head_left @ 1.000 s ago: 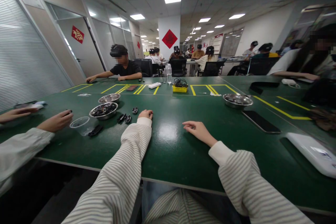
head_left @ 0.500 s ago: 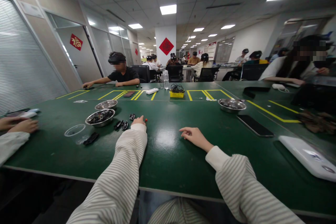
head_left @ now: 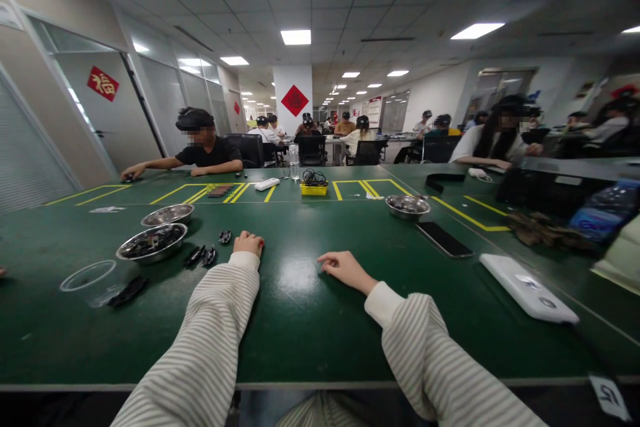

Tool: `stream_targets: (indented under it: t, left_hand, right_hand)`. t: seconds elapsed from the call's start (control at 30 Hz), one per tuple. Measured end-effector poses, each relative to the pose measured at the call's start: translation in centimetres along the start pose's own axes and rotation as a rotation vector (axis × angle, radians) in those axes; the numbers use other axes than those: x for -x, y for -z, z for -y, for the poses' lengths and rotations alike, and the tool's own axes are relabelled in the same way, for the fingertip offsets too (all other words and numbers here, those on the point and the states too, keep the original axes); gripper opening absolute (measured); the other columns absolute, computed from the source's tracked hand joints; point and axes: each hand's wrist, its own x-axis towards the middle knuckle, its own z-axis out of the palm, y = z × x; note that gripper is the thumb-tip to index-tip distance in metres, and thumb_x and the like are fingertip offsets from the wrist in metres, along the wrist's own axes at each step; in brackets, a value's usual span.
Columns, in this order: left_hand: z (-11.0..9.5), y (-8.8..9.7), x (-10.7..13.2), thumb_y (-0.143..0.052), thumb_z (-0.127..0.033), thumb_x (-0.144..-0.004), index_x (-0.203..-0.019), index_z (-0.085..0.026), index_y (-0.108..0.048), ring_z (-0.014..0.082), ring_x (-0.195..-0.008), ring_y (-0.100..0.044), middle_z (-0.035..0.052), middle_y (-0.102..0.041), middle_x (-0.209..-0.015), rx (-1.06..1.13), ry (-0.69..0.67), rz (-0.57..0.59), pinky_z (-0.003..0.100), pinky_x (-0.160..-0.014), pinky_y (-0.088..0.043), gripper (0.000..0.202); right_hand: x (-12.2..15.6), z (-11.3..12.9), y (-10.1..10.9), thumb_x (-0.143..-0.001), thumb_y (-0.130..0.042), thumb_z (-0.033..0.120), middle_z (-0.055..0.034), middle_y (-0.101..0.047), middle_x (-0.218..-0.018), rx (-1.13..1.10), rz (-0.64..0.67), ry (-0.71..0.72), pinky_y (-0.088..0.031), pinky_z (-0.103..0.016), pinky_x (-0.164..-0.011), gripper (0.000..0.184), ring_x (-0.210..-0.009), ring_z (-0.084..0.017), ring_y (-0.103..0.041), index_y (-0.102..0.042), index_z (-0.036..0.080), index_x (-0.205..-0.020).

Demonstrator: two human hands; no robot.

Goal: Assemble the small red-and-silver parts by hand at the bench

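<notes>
My left hand (head_left: 249, 243) rests on the green table (head_left: 290, 340), its fingers curled closed. Whatever may be inside them is hidden. Just left of it lie several small black plastic parts (head_left: 225, 237), apart from the hand. My right hand (head_left: 347, 270) lies on the table to the right, index finger stretched out and the others loosely bent, with nothing visible in it. Farther left stand two metal bowls, the nearer bowl (head_left: 120, 254) filled with dark parts and the farther bowl (head_left: 150, 219) behind it.
A clear plastic tub (head_left: 70, 283) and a black piece (head_left: 129, 291) lie at left. On the right are a third metal bowl (head_left: 400, 212), a phone (head_left: 444, 239) and a white device (head_left: 527, 287). A yellow box (head_left: 313, 191) holds cables. People sit around the table.
The view has turned to the right, shifting everything leftward. A small red-orange thing beside my left fingertips no longer shows, and those fingers look more curled. My right hand stays about in place.
</notes>
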Motion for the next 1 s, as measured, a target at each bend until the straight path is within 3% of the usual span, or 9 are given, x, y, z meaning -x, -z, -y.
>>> stream_targets:
  t: [0.2,0.3,0.43,0.6,0.7,0.87,1.0]
  left_hand:
    - [-5.5,-1.1,1.9,-0.051,-0.022,-0.068,-0.072,-0.022,-0.063,0.0206,-0.084,-0.042,0.0055,-0.059,-0.074,0.169,-0.470,-0.063,0.033,-0.073,-0.035,0.012]
    - [-8.9,-1.6,3.3,-0.051,-0.018,-0.068,-0.075,-0.022,-0.063,0.0184,-0.080,-0.043,0.0043,-0.059,-0.071,0.282,-0.709,-0.076,0.032,-0.073,-0.037,0.015]
    - [-11.5,-1.9,4.5,-0.050,-0.014,-0.066,-0.075,-0.021,-0.063,0.0173,-0.077,-0.043,0.0045,-0.059,-0.073,0.332,-0.799,-0.092,0.031,-0.072,-0.038,0.018]
    - [-11.9,-1.8,4.8,-0.050,-0.015,-0.065,-0.083,-0.021,-0.063,0.0179,-0.076,-0.043,0.0040,-0.060,-0.076,0.344,-0.744,-0.074,0.033,-0.073,-0.038,0.023]
    - [-11.2,-1.2,4.5,-0.052,-0.020,-0.064,-0.092,-0.021,-0.060,0.0196,-0.081,-0.042,0.0044,-0.059,-0.081,0.319,-0.614,-0.069,0.033,-0.074,-0.037,0.029]
    - [-7.3,0.6,3.3,-0.050,-0.026,-0.066,-0.094,-0.017,-0.056,0.0270,-0.099,-0.034,0.0092,-0.051,-0.100,0.063,-0.137,-0.204,0.039,-0.076,-0.034,0.030]
    - [-2.6,0.7,2.0,-0.044,-0.017,-0.069,-0.091,-0.009,-0.055,0.0323,-0.101,-0.032,0.0170,-0.044,-0.104,-0.112,0.244,-0.163,0.043,-0.072,-0.033,0.026]
  right_hand:
    - [-0.1,-0.2,-0.2,-0.067,-0.045,0.014,-0.0018,-0.065,-0.067,0.000,-0.012,-0.011,-0.045,-0.023,-0.061,0.026,-0.059,-0.012,-0.058,-0.063,0.016,-0.086]
    - [-0.2,-0.5,-0.3,-0.068,-0.045,0.016,-0.0019,-0.064,-0.065,0.053,-0.101,-0.042,-0.044,-0.022,-0.059,0.023,-0.057,-0.012,-0.057,-0.064,0.016,-0.082]
    - [-0.4,-1.0,-0.1,-0.068,-0.046,0.019,-0.0016,-0.062,-0.060,0.132,-0.218,-0.090,-0.042,-0.022,-0.056,0.023,-0.054,-0.012,-0.055,-0.063,0.017,-0.083]
    - [-0.4,-1.5,0.1,-0.069,-0.046,0.021,-0.0016,-0.061,-0.060,0.141,-0.239,-0.116,-0.041,-0.022,-0.056,0.024,-0.054,-0.012,-0.054,-0.061,0.016,-0.087]
    - [-0.4,-1.5,0.1,-0.068,-0.047,0.021,-0.0014,-0.062,-0.063,0.148,-0.178,-0.111,-0.040,-0.022,-0.057,0.025,-0.056,-0.012,-0.053,-0.061,0.017,-0.088]
    - [-0.3,-1.4,0.2,-0.067,-0.051,0.028,-0.0011,-0.062,-0.068,0.223,-0.036,-0.059,-0.037,-0.021,-0.056,0.025,-0.058,-0.011,-0.051,-0.063,0.019,-0.088]
    - [-0.1,-1.5,0.1,-0.068,-0.051,0.027,-0.0014,-0.061,-0.070,0.274,-0.004,-0.003,-0.036,-0.021,-0.057,0.021,-0.061,-0.011,-0.051,-0.065,0.021,-0.083]
